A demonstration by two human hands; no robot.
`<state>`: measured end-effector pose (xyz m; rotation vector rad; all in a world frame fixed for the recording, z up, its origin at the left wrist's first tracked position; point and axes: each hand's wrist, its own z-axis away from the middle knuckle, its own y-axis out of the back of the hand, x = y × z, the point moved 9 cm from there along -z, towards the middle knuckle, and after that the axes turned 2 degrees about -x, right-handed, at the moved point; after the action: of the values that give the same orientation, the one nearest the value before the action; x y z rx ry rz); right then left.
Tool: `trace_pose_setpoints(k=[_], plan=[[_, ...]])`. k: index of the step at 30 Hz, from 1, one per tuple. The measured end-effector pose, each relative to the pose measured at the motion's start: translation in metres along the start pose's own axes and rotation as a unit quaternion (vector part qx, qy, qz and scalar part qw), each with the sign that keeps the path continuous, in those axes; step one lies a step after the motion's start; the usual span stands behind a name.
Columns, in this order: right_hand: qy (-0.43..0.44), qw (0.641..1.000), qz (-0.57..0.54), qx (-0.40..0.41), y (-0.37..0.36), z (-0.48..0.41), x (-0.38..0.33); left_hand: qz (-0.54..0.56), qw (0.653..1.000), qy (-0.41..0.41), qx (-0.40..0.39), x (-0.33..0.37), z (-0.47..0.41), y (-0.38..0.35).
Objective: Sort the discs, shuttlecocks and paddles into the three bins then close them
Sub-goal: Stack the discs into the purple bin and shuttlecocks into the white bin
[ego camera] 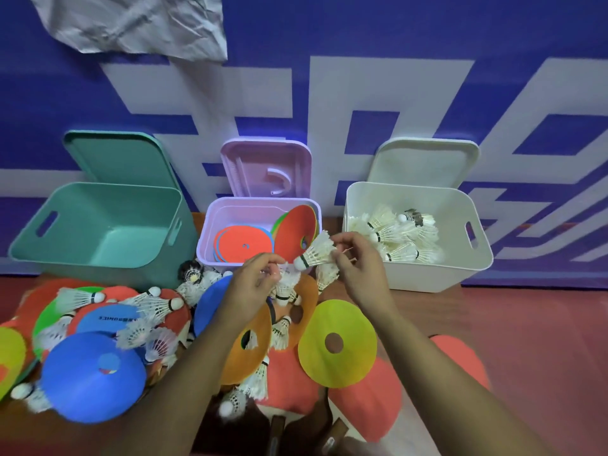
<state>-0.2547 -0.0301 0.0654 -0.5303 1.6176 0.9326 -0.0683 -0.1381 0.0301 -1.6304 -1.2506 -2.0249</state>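
The right hand [357, 261] pinches a white shuttlecock [316, 252] by its feathers, with thumb and fingers pressed together. It holds it in the air just in front of the purple bin [210, 255], and the round tip points to 8 o'clock. The left hand [255, 281] is close by, at 8 o'clock from the right one. Its fingers are curled and pinch the feathers of a second shuttlecock [283, 287], which lies on the pile.

Three bins stand in a row at the back, all with their lids up. The green bin [82, 222] is at 10 o'clock. The purple bin is at 12 o'clock and holds flat discs [243, 245] — mostly orange-red ones. The white bin [427, 274] is at 2 o'clock and holds a heap of shuttlecocks [401, 238].

Nearer the person, things lie mixed up on the table [533, 324]. A blue disc [93, 380] is at 8 o'clock and a yellow disc [339, 360] is at 5 o'clock. An orange disc [253, 366] lies just beside the left arm. More loose shuttlecocks [158, 304] lie on the discs at 9 o'clock. Red paddles [365, 403] lie at 6 o'clock — partly under the yellow disc.
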Motion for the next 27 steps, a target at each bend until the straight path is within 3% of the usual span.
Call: trace_pose_setpoints(k=[4,10,12,15,18,24,27], plan=[[0.005,0.994,0.047,-0.095,-0.026,0.006,0.001,0.061,0.998,0.000,-0.022,0.019,0.009,-0.009],[-0.127,0.971,-0.074,-0.189,-0.055,0.028,0.025,0.160,0.984,0.067,0.035,0.013,0.012,-0.011],[-0.125,0.973,-0.045,-0.188,-0.062,0.033,0.030,0.187,0.978,0.085,0.042,0.012,0.012,-0.016],[-0.150,0.979,-0.061,-0.122,-0.055,0.032,0.040,0.228,0.966,0.116,0.029,0.006,0.015,-0.021],[-0.180,0.970,-0.133,-0.097,-0.053,0.028,0.047,0.148,0.979,0.130,-0.050,-0.001,0.020,-0.026],[-0.045,0.980,0.014,-0.195,-0.084,0.022,0.017,0.184,0.967,0.165,-0.058,-0.021,0.030,-0.017],[0.025,0.992,0.045,-0.112,-0.072,0.009,-0.003,0.243,0.957,0.159,-0.016,-0.033,0.034,-0.001]])
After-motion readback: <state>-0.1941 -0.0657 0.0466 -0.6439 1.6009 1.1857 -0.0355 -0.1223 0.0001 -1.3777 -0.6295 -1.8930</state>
